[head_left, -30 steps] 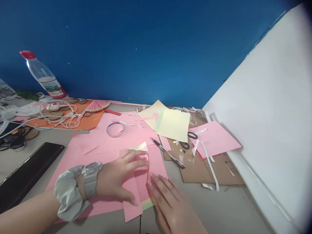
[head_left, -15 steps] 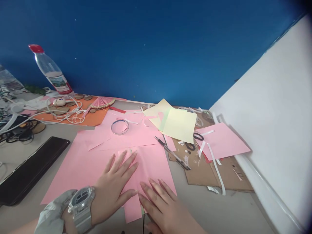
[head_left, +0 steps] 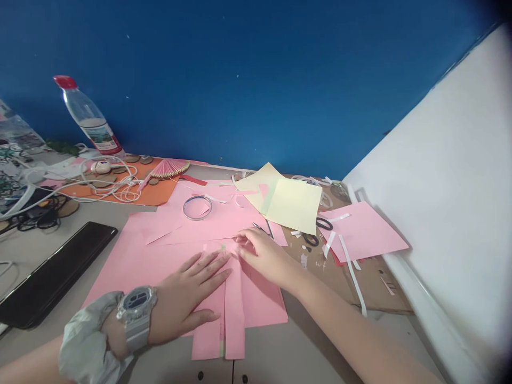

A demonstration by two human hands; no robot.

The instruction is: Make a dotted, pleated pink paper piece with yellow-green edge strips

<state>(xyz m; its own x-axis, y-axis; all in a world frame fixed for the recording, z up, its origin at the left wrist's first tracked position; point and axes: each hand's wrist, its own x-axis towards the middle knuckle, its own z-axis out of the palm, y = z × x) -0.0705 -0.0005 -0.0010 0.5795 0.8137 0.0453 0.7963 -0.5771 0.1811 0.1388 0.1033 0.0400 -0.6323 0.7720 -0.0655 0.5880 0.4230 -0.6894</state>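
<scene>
A folded pink paper strip (head_left: 234,320) lies lengthwise in front of me, two flaps meeting along its middle, where a narrow pale-green line (head_left: 222,348) shows. My left hand (head_left: 194,290) is spread flat over the strip's left flap, holding it against the larger pink sheet (head_left: 136,256) beneath. At the far end of the right flap is my right hand (head_left: 266,255), its fingers bent and thumb close to them on the paper edge. Partly behind the right hand, a pen (head_left: 260,228) shows only its tip end.
A metal ring (head_left: 197,208) sits on the pink sheets. Yellow paper (head_left: 296,205) partly covers black-handled scissors (head_left: 324,224) at the right, over cardboard (head_left: 340,288). A black phone (head_left: 60,272), white cables (head_left: 116,186), a paper fan (head_left: 172,168) and a bottle (head_left: 94,125) stand or lie left.
My right hand has gone from lying flat near the front to the strip's far end, covering much of the pen. The right flap is now folded in. My left hand stays nearly in place.
</scene>
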